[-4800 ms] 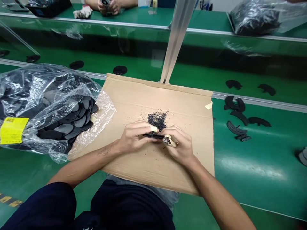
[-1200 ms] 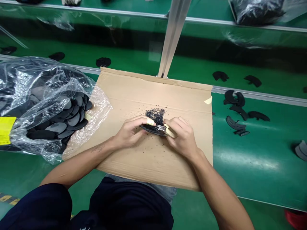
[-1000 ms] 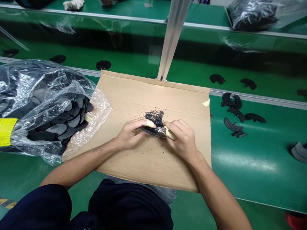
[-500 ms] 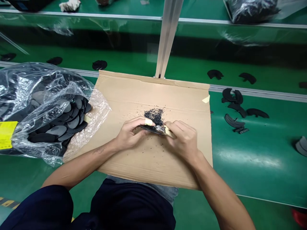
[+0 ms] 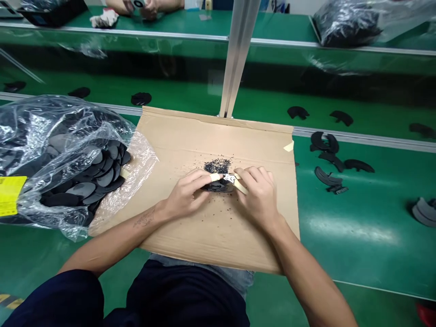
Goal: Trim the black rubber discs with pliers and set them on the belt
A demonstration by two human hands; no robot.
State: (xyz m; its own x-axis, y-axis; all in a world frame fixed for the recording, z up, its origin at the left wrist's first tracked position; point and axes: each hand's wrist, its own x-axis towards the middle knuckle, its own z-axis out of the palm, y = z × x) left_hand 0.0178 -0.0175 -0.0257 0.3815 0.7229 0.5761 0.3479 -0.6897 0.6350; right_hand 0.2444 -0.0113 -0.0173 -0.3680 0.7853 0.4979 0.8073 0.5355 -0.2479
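My left hand (image 5: pixel 187 193) pinches a flat black rubber disc (image 5: pixel 218 186) just above a sheet of brown cardboard (image 5: pixel 218 227). My right hand (image 5: pixel 257 195) is closed round a small metal-tipped trimming tool (image 5: pixel 232 178) with a tape-wrapped handle, its tip touching the disc's edge. Tape covers a fingertip of the left hand. A little heap of black shavings (image 5: pixel 217 166) lies on the cardboard right behind both hands.
A clear plastic bag (image 5: pixel 51 154) full of black discs, with a yellow label, lies at the left. Curved black parts (image 5: pixel 327 175) are scattered on the green bench and conveyor belt at right. An aluminium post (image 5: pixel 236 54) stands behind. Another person's hands (image 5: pixel 143 5) work across the belt.
Both hands have stayed over the cardboard. The disc has been turned between the fingers and the tool tip has shifted slightly along its edge. The head camera has tilted a little.
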